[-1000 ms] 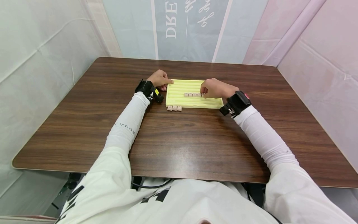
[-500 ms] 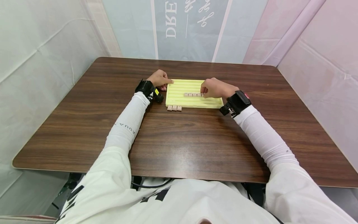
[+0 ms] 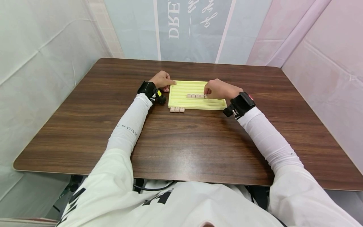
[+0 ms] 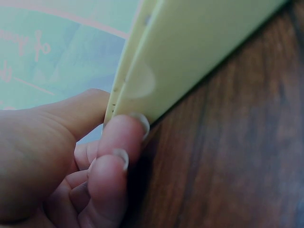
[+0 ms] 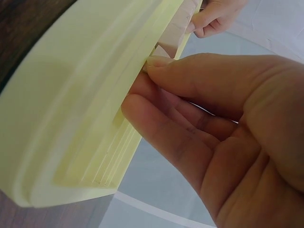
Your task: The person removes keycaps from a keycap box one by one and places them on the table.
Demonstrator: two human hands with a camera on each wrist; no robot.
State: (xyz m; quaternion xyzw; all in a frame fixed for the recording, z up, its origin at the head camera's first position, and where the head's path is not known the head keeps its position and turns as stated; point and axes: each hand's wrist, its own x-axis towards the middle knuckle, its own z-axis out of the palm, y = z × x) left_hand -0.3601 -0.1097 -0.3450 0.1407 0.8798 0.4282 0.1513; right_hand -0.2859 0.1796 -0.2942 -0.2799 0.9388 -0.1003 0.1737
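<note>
A yellow ridged tray (image 3: 178, 102) lies on the table. My left hand (image 3: 162, 80) grips its far left corner. The thumb sits on the rim and the fingertips (image 4: 124, 135) are against the side wall. A row of several beige keycaps (image 3: 195, 96) stands along a middle ridge of the tray. At the right end of that row, my right hand (image 3: 222, 90) pinches a keycap (image 5: 161, 51) between thumb and fingers, which mostly hide it. Three more keycaps (image 3: 177, 109) sit side by side along the tray's near left edge.
The brown wood-grain table (image 3: 198, 148) extends on all sides of the tray. A printed blue-grey curtain (image 3: 193, 41) hangs behind its far edge, with pale sheeting (image 3: 42, 78) at the left and right.
</note>
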